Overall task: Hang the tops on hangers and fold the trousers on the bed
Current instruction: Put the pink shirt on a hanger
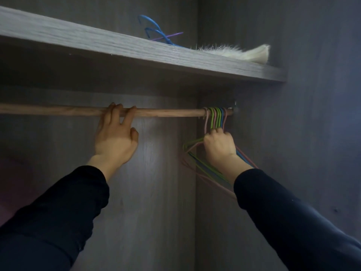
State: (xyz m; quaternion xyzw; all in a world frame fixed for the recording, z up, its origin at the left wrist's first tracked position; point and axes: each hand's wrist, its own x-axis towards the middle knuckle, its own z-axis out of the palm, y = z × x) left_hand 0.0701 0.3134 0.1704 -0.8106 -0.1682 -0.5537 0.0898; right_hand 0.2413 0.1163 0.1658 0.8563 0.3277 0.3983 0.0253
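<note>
Wooden rail (pixel 166 112) crosses mid-frame; my left hand (pixel 115 137) hooks its fingers over it near the centre. At the rail's right end hang the hangers (pixel 214 117), pink, green and blue, bunched together, and my right hand (pixel 219 146) grips their necks just below the hooks.
</note>
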